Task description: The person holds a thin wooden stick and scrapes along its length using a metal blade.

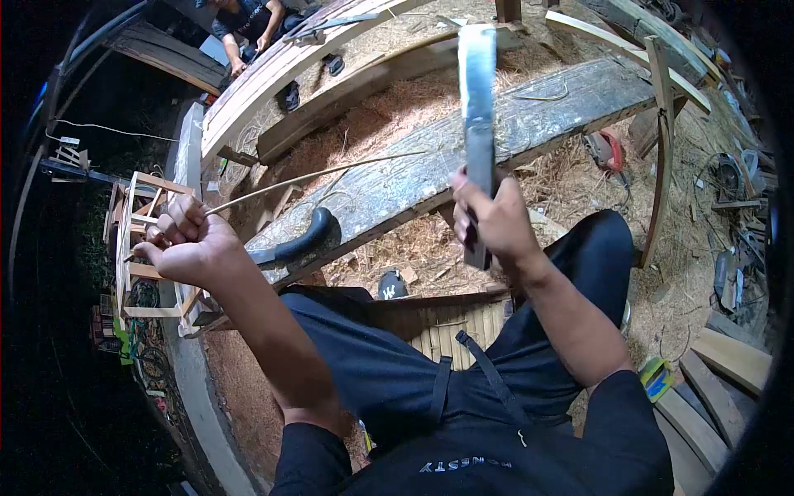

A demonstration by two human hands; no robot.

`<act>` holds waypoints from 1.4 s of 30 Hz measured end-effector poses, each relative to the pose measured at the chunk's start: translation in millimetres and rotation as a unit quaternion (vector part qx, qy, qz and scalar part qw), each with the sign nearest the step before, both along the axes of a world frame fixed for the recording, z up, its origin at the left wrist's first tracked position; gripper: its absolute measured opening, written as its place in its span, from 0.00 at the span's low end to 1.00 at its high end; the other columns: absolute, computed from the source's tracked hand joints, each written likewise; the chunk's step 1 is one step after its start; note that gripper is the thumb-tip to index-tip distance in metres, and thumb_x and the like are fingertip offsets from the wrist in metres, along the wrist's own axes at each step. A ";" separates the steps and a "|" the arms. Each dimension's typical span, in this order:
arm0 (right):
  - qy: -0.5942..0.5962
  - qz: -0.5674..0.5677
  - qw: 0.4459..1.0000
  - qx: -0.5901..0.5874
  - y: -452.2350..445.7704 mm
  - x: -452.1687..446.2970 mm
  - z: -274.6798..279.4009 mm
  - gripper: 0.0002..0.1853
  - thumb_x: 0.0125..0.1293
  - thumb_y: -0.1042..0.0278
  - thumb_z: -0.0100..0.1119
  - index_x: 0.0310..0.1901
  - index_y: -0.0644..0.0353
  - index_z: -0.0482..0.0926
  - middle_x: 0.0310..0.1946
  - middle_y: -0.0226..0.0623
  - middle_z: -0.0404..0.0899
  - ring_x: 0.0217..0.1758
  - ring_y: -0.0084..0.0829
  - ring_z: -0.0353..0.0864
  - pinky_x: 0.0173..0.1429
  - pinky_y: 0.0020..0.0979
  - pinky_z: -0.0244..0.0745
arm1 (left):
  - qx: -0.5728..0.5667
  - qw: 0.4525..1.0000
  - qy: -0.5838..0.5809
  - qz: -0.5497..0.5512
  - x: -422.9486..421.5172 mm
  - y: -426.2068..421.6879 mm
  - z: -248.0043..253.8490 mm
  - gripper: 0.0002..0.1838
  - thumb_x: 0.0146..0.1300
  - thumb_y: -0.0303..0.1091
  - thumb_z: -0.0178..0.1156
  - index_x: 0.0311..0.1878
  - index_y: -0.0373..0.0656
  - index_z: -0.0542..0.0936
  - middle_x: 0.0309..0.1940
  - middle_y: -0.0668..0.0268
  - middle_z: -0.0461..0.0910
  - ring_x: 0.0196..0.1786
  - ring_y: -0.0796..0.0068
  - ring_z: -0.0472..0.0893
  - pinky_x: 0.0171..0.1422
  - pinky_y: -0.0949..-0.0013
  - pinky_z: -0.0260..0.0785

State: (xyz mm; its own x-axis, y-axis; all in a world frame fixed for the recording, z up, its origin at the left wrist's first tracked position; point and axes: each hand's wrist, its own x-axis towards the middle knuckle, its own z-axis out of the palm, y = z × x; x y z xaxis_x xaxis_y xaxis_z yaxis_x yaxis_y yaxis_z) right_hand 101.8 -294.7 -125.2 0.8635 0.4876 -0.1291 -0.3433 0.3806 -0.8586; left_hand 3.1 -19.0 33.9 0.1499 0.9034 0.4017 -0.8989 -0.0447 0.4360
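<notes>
My left hand (194,244) is closed around one end of a thin wooden strip (314,174), which slants up and right over a worn plank (389,186). Raised above that plank is a broad-bladed machete (478,91), its blade pointing away from me and smeared by motion. My right hand (496,215) grips it by its dark handle. The blade is apart from the strip's far tip. Close to my left forearm, a tool with a curved black handle (310,238) lies on the plank's near end.
Another person (248,25) works by a long timber frame (273,78) at the back left. A red power tool (608,153) lies on shavings to the right. A curved wooden piece (662,149) stands beside my knee. Cut boards (728,360) lie at lower right.
</notes>
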 end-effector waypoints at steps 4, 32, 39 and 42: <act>0.028 -0.057 0.998 0.020 1.8 21.5 2.2 0.13 0.74 0.63 0.62 0.42 0.67 0.76 0.22 0.30 0.74 0.16 0.19 0.69 0.19 0.27 0.65 | -0.025 0.999 0.014 0.025 -3.8 -4.5 -6.1 0.30 0.83 0.54 0.35 0.22 0.50 0.56 0.16 0.74 0.45 0.19 0.77 0.43 0.23 0.70 0.40; -0.107 -0.153 0.978 -0.093 27.6 68.0 -5.9 0.09 0.67 0.68 0.69 0.37 0.66 0.83 0.19 0.30 0.78 0.15 0.19 0.73 0.20 0.27 0.67 | 0.212 0.648 0.685 -0.257 -110.2 44.4 -74.3 0.19 0.71 0.30 0.62 0.63 0.37 0.78 0.47 0.60 0.85 0.40 0.78 0.83 0.42 0.75 0.76; -0.138 -0.231 0.942 -0.200 34.6 64.6 2.2 0.09 0.67 0.68 0.69 0.36 0.67 0.85 0.18 0.31 0.79 0.17 0.21 0.76 0.22 0.30 0.66 | 0.222 0.557 0.626 -0.499 -72.9 -12.0 -96.2 0.25 0.77 0.38 0.55 0.73 0.40 0.69 0.47 0.62 0.84 0.44 0.79 0.82 0.50 0.72 0.76; -0.153 -0.256 0.930 -0.215 31.5 73.0 0.6 0.10 0.67 0.68 0.69 0.35 0.67 0.85 0.18 0.31 0.79 0.17 0.22 0.75 0.23 0.31 0.67 | 0.230 0.518 0.560 -0.605 -59.2 -27.6 -94.1 0.27 0.79 0.44 0.51 0.75 0.41 0.67 0.47 0.59 0.83 0.39 0.76 0.82 0.48 0.71 0.76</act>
